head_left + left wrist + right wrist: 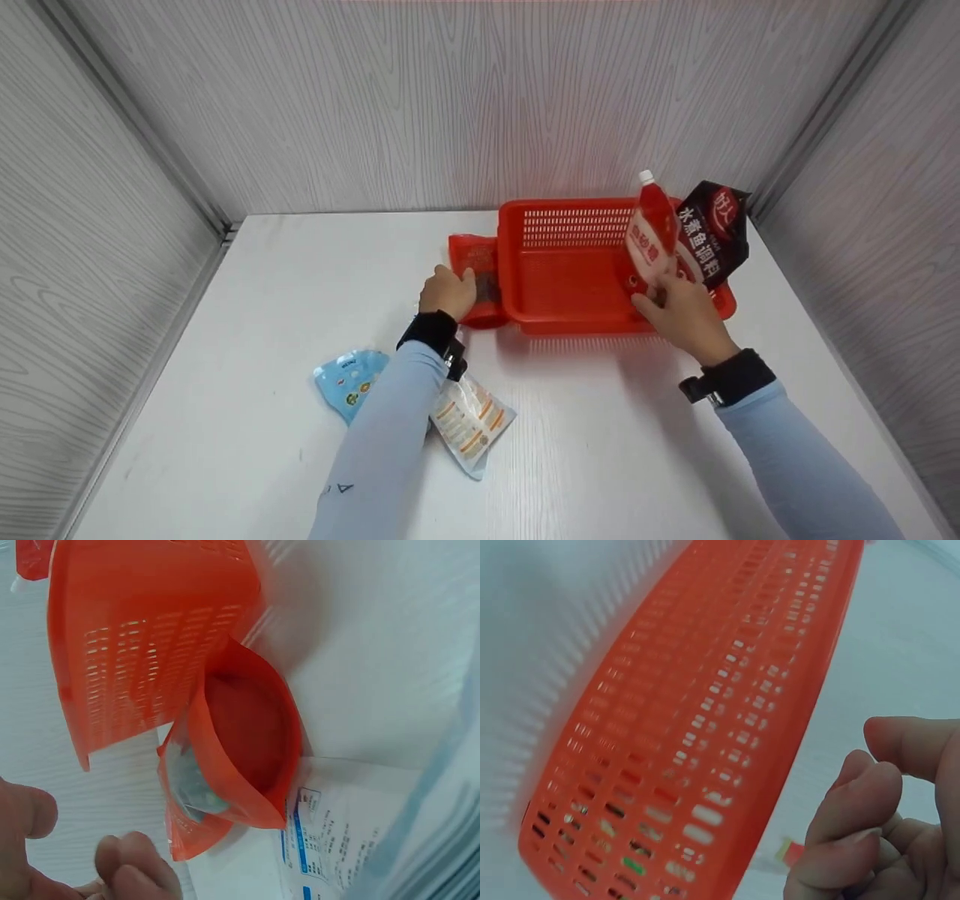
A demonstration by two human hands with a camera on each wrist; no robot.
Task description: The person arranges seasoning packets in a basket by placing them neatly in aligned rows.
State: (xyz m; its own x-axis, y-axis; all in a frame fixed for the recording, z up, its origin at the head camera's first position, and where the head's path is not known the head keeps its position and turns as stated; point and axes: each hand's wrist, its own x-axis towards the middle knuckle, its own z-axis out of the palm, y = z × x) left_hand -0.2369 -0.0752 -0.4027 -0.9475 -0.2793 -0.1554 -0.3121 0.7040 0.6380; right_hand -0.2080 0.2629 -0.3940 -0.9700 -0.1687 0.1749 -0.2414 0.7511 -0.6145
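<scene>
My left hand [448, 292] is beside a red stand-up pouch [480, 281] at the basket's left end. In the left wrist view, a gap separates its fingers from this pouch [247, 735], with nothing between thumb and fingertips. The right hand [686, 315] hovers over the right front rim of the red basket [574, 328], overlapping a red-and-white pouch with a white cap [649, 240]. Its loosely bent fingers [855, 855] show no item between them and the thumb in the right wrist view. A black-and-red seasoning packet [709, 232] leans in the basket's right end.
On the white table [247, 330], a light-blue pouch [352, 382] lies left of my left forearm. A white packet with orange print [472, 420] lies flat under and right of that forearm. Pale panels stand behind [375, 105] and at both sides.
</scene>
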